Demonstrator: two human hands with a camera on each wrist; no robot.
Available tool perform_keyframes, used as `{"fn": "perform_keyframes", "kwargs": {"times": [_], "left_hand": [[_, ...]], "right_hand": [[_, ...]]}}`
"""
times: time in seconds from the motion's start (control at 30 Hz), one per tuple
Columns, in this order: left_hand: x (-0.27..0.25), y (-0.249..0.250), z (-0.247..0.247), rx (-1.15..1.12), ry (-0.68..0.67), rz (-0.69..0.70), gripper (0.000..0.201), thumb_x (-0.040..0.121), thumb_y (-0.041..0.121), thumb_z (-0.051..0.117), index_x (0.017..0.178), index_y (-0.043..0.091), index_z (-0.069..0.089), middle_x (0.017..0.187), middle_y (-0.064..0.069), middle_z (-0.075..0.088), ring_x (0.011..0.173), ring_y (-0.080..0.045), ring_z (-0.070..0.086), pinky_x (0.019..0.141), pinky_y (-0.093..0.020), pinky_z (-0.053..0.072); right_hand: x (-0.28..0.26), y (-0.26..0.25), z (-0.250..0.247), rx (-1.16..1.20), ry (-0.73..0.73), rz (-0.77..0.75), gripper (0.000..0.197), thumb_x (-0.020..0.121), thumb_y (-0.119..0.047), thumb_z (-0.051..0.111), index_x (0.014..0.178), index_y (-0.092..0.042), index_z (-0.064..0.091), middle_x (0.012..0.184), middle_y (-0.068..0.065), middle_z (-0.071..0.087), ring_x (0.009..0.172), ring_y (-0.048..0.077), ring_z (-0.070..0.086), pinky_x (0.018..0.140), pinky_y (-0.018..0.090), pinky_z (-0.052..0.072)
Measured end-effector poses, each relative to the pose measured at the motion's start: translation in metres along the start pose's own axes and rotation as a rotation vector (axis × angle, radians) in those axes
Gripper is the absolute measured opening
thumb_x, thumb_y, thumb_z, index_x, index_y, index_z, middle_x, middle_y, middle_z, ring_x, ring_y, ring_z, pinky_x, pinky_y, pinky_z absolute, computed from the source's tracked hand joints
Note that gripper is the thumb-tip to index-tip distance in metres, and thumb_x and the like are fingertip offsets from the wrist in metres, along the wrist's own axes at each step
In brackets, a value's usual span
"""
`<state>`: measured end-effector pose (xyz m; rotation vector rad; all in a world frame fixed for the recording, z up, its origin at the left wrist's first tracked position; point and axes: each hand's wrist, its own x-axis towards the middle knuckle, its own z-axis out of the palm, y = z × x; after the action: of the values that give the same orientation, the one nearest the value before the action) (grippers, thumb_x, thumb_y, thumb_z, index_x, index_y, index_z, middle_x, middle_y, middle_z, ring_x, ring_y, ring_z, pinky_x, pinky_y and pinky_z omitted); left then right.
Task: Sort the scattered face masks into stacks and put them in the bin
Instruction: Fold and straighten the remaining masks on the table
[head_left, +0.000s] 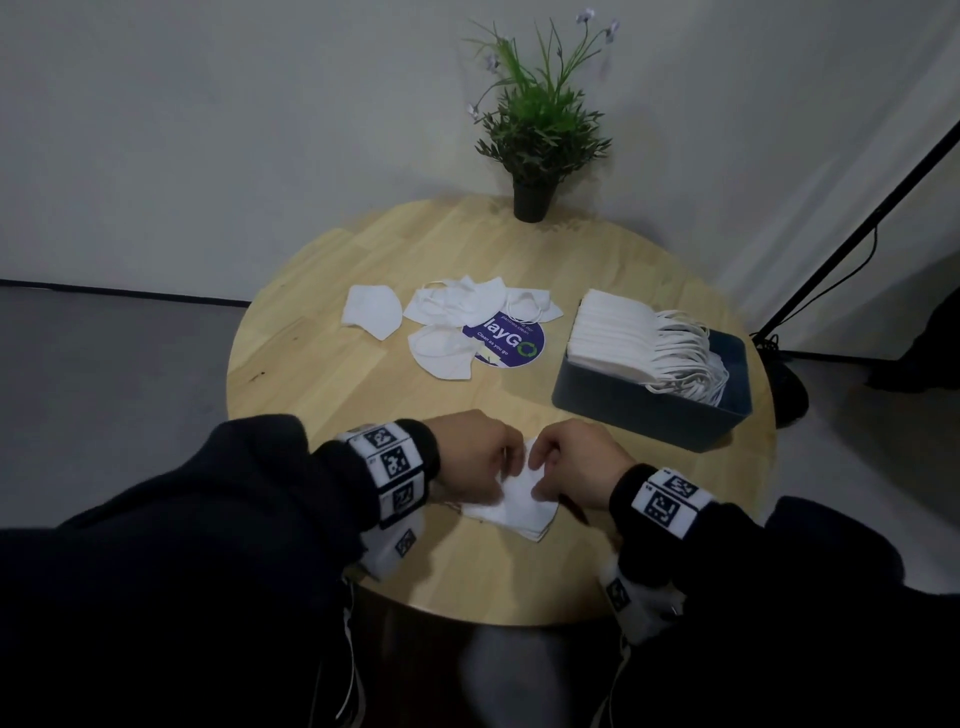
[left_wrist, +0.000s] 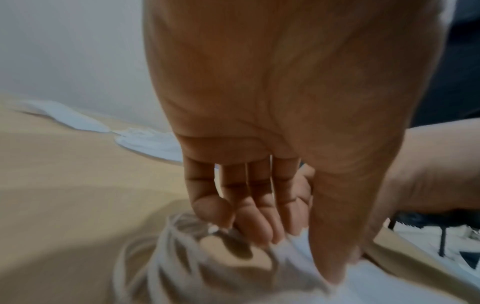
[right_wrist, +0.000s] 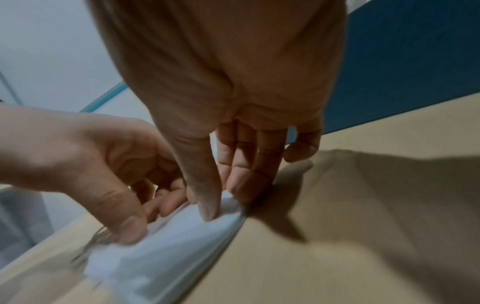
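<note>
The small stack of masks (head_left: 519, 506) is lying at the near edge of the round table (head_left: 322, 291), and both hands are working on it. The likeliest trouble, as I judge it, is the stack fanning apart when lifted — the layers are thin and slippery, and the ear loops (left_wrist: 155, 246) are trailing loose on the left side, ready to snag a finger or drag a mask out of line. A lift by one edge alone would probably let the lower masks slide off.

The left hand (head_left: 470, 454) is pinching the stack's left end, thumb on top and curled fingers (left_wrist: 249, 216) beneath, narrowly closed. The right hand (head_left: 576, 460) is pinching the far right corner between thumb and fingertips (right_wrist: 241, 185), also nearly closed.

Four or five loose masks (head_left: 441, 322) are waiting near the table's middle, partly over a purple sticker (head_left: 511, 340). The dark bin (head_left: 654, 405) is sitting at the right edge, already holding a full row of masks (head_left: 613, 332).
</note>
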<state>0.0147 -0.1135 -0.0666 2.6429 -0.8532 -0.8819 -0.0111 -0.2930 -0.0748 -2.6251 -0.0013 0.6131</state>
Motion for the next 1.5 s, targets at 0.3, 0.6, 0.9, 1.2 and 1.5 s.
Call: {"fn": "perform_keyframes", "kwargs": {"times": [0.3,0.6,0.9,1.2,1.5], "left_hand": [[0.021,-0.057,-0.056,-0.056,0.479,-0.353,0.013,0.088,0.023,0.069,0.101,0.025,0.070,0.104,0.003,0.068,0.096,-0.020,0.066,0.080,-0.033,0.055],[0.019,-0.059,-0.048,-0.224,0.478,-0.423,0.004,0.085,0.020,0.076,0.084,0.023,0.078,0.085,0.001,0.076,0.081,-0.022,0.073,0.070,-0.031,0.059],[0.011,-0.046,-0.093,-1.053,0.572,-0.074,0.009,0.091,0.016,0.073,0.088,0.016,0.081,0.085,-0.006,0.077,0.071,-0.016,0.064,0.056,-0.023,0.044],[0.016,-0.148,-0.069,0.120,0.408,-0.613,0.039,0.096,0.023,0.057,0.134,0.024,0.061,0.135,-0.007,0.061,0.117,-0.030,0.061,0.093,-0.038,0.050],[0.004,-0.111,-0.095,-0.357,0.621,-0.521,0.013,0.090,0.025,0.070,0.085,0.017,0.078,0.086,-0.001,0.074,0.083,-0.021,0.068,0.072,-0.029,0.052]], "right_hand": [[0.030,0.004,-0.033,0.209,0.212,0.056,0.021,0.079,-0.037,0.083,0.091,-0.021,0.074,0.090,-0.007,0.075,0.092,0.016,0.070,0.086,0.030,0.056],[0.024,-0.017,-0.018,0.542,0.197,-0.006,0.027,0.094,-0.041,0.072,0.102,-0.015,0.072,0.084,-0.006,0.070,0.071,0.006,0.066,0.065,0.014,0.050],[0.024,-0.040,-0.028,0.953,0.404,-0.098,0.020,0.077,-0.024,0.068,0.087,-0.008,0.075,0.090,0.021,0.075,0.079,0.029,0.069,0.070,0.046,0.057],[0.015,-0.033,-0.032,1.196,0.279,-0.013,0.019,0.100,-0.017,0.063,0.106,-0.001,0.073,0.091,0.016,0.069,0.080,0.025,0.063,0.066,0.035,0.051],[0.011,-0.029,-0.040,1.219,0.302,-0.004,0.015,0.098,-0.013,0.065,0.099,-0.005,0.077,0.098,0.016,0.077,0.083,0.028,0.070,0.071,0.037,0.057]]}}
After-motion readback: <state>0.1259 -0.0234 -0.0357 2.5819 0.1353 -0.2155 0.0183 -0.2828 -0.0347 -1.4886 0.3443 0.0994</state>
